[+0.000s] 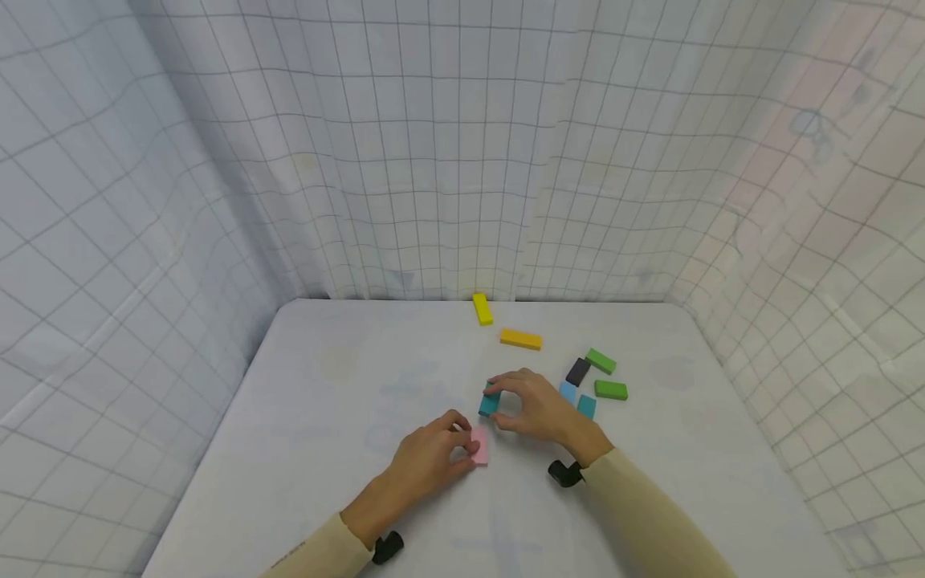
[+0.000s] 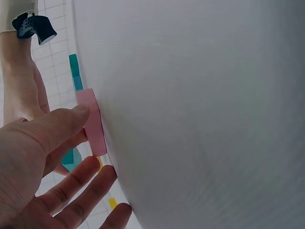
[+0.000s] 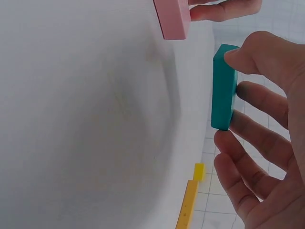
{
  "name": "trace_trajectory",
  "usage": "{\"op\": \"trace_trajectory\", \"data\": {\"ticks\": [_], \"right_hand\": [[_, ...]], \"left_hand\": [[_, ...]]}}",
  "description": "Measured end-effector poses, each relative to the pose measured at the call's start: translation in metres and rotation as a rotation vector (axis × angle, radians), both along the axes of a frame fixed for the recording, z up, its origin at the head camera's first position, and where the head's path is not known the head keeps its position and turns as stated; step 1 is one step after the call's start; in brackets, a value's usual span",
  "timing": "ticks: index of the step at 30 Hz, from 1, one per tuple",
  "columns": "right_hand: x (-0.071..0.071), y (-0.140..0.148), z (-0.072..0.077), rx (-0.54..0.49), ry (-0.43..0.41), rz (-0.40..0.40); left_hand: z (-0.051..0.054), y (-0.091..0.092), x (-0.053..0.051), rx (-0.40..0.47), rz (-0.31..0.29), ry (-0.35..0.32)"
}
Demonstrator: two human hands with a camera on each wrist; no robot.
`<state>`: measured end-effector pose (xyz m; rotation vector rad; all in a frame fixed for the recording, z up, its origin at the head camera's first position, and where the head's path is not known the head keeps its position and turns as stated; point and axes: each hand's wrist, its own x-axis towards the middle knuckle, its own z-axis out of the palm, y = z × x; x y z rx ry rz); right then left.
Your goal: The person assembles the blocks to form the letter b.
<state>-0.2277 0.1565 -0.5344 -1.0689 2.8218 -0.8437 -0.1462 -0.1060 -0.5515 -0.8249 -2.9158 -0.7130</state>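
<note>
A pink block (image 1: 481, 454) lies on the white table near the middle, and my left hand (image 1: 432, 456) pinches it. In the left wrist view the thumb presses one face of the pink block (image 2: 92, 126), with the other fingers spread below. Just beyond it my right hand (image 1: 538, 408) holds a teal block (image 1: 489, 403) between thumb and fingers. The right wrist view shows the thumb at one end of the teal block (image 3: 223, 90) and fingertips along its side. A small gap separates the two blocks.
Farther back lie a yellow block (image 1: 482, 310) and an orange block (image 1: 520, 339). Right of my right hand are a black block (image 1: 578, 372), two green blocks (image 1: 611, 390), a light blue block (image 1: 568, 392) and another teal block (image 1: 587, 407). Grid-patterned curtains (image 1: 448, 160) surround the table (image 1: 325, 401).
</note>
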Motion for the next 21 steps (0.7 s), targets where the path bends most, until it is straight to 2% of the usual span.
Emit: {"op": "trace_trajectory", "data": {"ticks": [10, 17, 21], "right_hand": [[-0.011, -0.008, -0.003, 0.039, -0.036, 0.059], [-0.016, -0.015, -0.007, 0.048, -0.12, 0.105], [-0.018, -0.016, -0.01, 0.071, -0.108, 0.131]], "left_hand": [[0.002, 0.001, 0.0, 0.0, -0.002, -0.002], [0.002, -0.001, 0.001, 0.007, 0.001, 0.012], [0.004, -0.001, 0.001, 0.017, -0.005, -0.004]]}}
